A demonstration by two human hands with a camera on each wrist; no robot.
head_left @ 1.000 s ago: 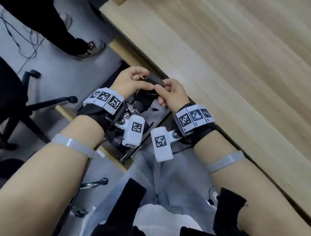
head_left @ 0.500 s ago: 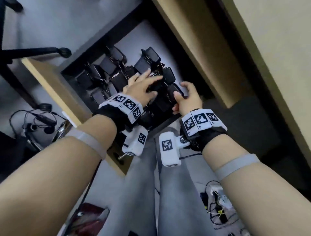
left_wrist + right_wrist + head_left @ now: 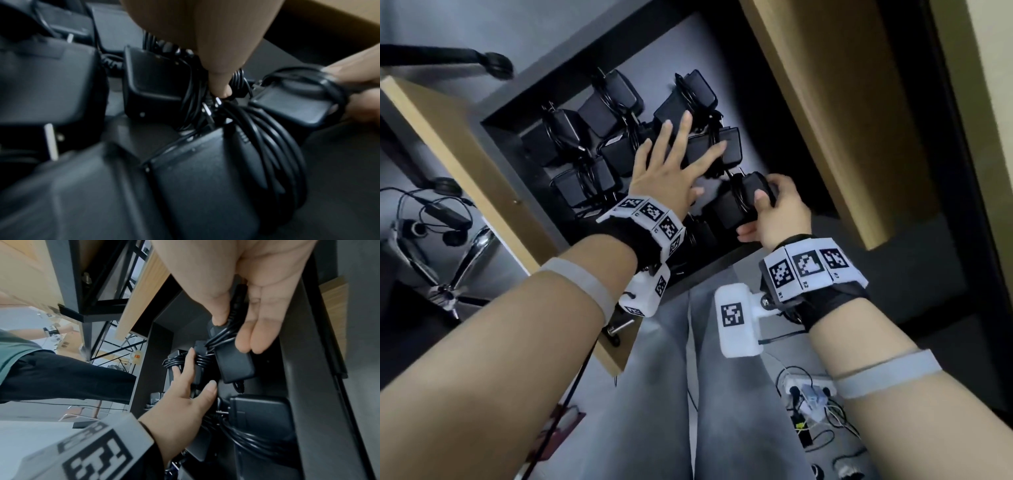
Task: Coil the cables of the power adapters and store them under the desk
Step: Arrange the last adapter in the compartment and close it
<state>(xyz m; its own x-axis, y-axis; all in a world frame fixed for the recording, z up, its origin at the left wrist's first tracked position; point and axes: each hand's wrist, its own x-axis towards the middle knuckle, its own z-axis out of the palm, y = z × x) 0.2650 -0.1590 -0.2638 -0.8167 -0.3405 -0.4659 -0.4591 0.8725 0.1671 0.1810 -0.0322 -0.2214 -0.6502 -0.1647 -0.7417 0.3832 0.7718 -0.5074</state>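
Observation:
Several black power adapters [image 3: 606, 102] with coiled cables lie in a dark compartment [image 3: 524, 96] under the desk. My left hand [image 3: 681, 150] is spread flat over them, fingers straight; one fingertip [image 3: 220, 91] touches a cable bundle. My right hand [image 3: 767, 202] grips one more coiled power adapter [image 3: 751, 186] at the compartment's right side, close to the others. In the right wrist view the thumb and fingers [image 3: 255, 337] clamp this adapter [image 3: 236, 366] and its wrapped cable. The left hand [image 3: 189, 382] lies just beside it.
The desk's wooden panel [image 3: 825, 120] overhangs the compartment on the right. A chair base [image 3: 448, 287] and a headset [image 3: 438, 219] lie on the floor at left. A power strip [image 3: 808, 390] with tangled wires sits at lower right. My grey-trousered legs [image 3: 661, 377] are below.
Both hands carried the coiled adapter from above the desk edge down into the compartment. The left hand has let go and spread over the stored adapters; the right still holds it.

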